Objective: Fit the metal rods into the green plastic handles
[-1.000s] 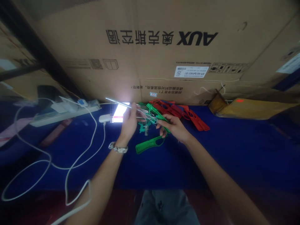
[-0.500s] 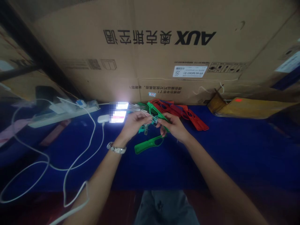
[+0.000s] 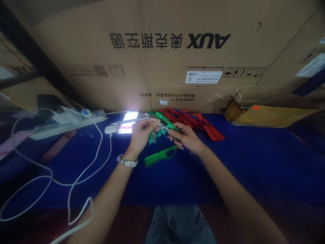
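Note:
My right hand [image 3: 186, 137] is closed around a green plastic casing half [image 3: 165, 118], long and hollow, with a loop-shaped opening. My left hand [image 3: 142, 134] pinches a thin metal rod [image 3: 127, 120] that sticks out leftward across the lit phone screen. Thin white wires [image 3: 164, 126] stretch between the fingers of both hands, over the casing. Below the hands a second green casing half [image 3: 159, 156] lies on the blue tabletop. Small teal parts [image 3: 153, 137] sit just under my left fingers, partly hidden. Several metal rods [image 3: 144, 115] lie behind the left hand.
Red plastic casings [image 3: 210, 129] are heaped right of the hands. A lit phone [image 3: 130, 126] with a white plug and cable stands left, near a power strip [image 3: 68, 123]. A large cardboard box [image 3: 162, 61] walls the back. A yellow packet [image 3: 274, 117] lies at the right.
The metal rod now shows in my left hand, reaching left over the phone. The white wires are drawn out more visibly between the hands. My right hand still grips the green casing.

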{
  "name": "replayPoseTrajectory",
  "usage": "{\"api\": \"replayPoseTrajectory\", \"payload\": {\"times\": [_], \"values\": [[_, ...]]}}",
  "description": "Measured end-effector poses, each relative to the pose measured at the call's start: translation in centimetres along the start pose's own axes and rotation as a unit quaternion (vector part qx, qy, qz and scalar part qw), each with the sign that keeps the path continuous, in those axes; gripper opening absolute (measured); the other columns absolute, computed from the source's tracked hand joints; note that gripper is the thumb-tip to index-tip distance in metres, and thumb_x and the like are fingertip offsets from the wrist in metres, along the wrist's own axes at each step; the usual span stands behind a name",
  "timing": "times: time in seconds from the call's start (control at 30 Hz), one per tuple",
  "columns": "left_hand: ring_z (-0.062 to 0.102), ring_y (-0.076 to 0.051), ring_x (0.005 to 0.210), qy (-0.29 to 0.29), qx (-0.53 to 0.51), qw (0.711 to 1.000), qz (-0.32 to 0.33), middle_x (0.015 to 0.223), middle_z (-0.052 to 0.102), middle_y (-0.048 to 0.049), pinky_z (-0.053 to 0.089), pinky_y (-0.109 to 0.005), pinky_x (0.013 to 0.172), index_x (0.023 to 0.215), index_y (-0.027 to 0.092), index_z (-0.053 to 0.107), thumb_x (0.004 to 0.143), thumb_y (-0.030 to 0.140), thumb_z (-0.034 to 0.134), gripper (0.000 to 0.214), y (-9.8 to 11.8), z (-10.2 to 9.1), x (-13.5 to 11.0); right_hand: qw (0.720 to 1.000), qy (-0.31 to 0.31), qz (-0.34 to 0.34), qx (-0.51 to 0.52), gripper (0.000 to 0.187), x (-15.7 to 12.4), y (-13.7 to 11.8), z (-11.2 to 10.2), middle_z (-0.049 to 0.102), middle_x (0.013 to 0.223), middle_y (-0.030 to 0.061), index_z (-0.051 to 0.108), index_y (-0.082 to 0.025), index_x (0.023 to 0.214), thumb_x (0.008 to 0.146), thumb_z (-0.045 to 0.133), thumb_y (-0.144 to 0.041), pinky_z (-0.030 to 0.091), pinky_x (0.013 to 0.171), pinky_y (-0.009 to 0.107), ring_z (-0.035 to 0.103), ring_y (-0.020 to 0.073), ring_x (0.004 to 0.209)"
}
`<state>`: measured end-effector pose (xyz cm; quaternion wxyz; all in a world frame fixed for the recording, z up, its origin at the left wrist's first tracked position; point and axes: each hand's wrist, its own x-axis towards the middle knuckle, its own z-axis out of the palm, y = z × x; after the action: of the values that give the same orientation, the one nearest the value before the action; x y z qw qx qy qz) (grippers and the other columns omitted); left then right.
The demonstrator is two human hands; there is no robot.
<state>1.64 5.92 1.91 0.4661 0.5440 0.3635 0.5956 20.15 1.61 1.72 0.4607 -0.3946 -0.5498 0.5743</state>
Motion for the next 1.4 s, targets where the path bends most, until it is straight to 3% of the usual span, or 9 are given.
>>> {"api": "replayPoseTrajectory", "payload": {"times": [0.17,0.23,0.43,0.67,0.8,1.03,1.2,1.4], "values": [[0.067,-0.012,0.060,0.034,-0.036,0.999,0.004,0.073,0.074,-0.0020,0.058,-0.026,0.064,0.083,0.017,0.078,0.067,0.036,0.088,0.027,0.1,-0.1,0.1,1.000,-0.009,0.004,0.000,0.034,-0.1,-0.1,0.1,0.062,0.066,-0.0054,0.054,-0.021,0.089,0.083,0.074,-0.048,0.034,0.030,0.017,0.041,0.0042,0.037],[0.067,-0.012,0.061,0.011,-0.027,1.000,-0.003,0.071,0.073,-0.0016,0.058,-0.026,0.064,0.081,0.017,0.077,0.068,0.037,0.087,0.026,0.2,-0.2,0.1,1.000,0.001,-0.003,0.007,0.036,-0.1,-0.1,0.2,0.063,0.068,-0.0052,0.053,-0.021,0.089,0.082,0.075,-0.049,0.034,0.030,0.018,0.042,0.0041,0.037],[0.064,-0.013,0.061,-0.129,0.038,0.990,-0.036,0.068,0.071,-0.0025,0.055,-0.025,0.061,0.075,0.017,0.073,0.066,0.034,0.089,0.025,0.5,-0.3,-0.2,1.000,0.009,-0.011,0.021,0.037,0.0,-0.2,0.0,0.061,0.067,-0.0058,0.053,-0.021,0.089,0.082,0.075,-0.049,0.035,0.031,0.018,0.042,0.0042,0.037],[0.063,-0.013,0.066,-0.164,0.052,0.985,0.020,0.075,0.070,-0.0008,0.053,-0.025,0.061,0.096,0.021,0.077,0.068,0.026,0.087,0.030,0.1,-0.1,-0.7,0.998,-0.005,0.015,0.053,0.038,-0.2,-0.5,0.0,0.060,0.067,-0.0062,0.053,-0.021,0.087,0.079,0.078,-0.048,0.033,0.031,0.018,0.042,0.0044,0.038],[0.061,-0.013,0.063,-0.150,0.086,0.983,0.055,0.075,0.070,-0.0009,0.051,-0.025,0.058,0.094,0.022,0.077,0.068,0.027,0.088,0.028,0.0,-0.2,-0.8,0.997,-0.019,0.023,0.072,0.038,-0.3,-0.7,0.0,0.061,0.067,-0.0057,0.053,-0.020,0.087,0.078,0.079,-0.047,0.032,0.031,0.018,0.040,0.0042,0.039],[0.056,-0.012,0.057,-0.134,0.081,0.986,0.059,0.071,0.065,-0.0005,0.047,-0.025,0.051,0.084,0.022,0.075,0.066,0.030,0.089,0.024,0.5,-0.2,-1.0,0.994,-0.045,0.043,0.093,0.032,-0.5,-1.1,-0.3,0.060,0.071,-0.0048,0.055,-0.020,0.087,0.083,0.077,-0.043,0.028,0.032,0.017,0.037,0.0031,0.041],[0.058,-0.013,0.067,-0.138,0.121,0.977,0.111,0.083,0.068,-0.0033,0.048,-0.026,0.058,0.084,0.023,0.077,0.073,0.030,0.085,0.015,0.0,-0.5,-0.8,0.992,-0.066,0.046,0.099,0.029,-0.6,-1.2,-0.6,0.060,0.074,-0.0040,0.055,-0.019,0.087,0.085,0.075,-0.041,0.026,0.032,0.016,0.037,0.0026,0.042],[0.063,-0.015,0.075,-0.138,0.117,0.970,0.164,0.082,0.067,-0.0025,0.052,-0.027,0.066,0.080,0.021,0.076,0.077,0.030,0.083,0.012,-0.2,-0.6,-0.5,0.991,-0.082,0.047,0.092,0.026,-0.6,-1.2,-0.6,0.059,0.073,-0.0040,0.055,-0.018,0.088,0.088,0.072,-0.038,0.025,0.033,0.016,0.036,0.0025,0.042]]}}
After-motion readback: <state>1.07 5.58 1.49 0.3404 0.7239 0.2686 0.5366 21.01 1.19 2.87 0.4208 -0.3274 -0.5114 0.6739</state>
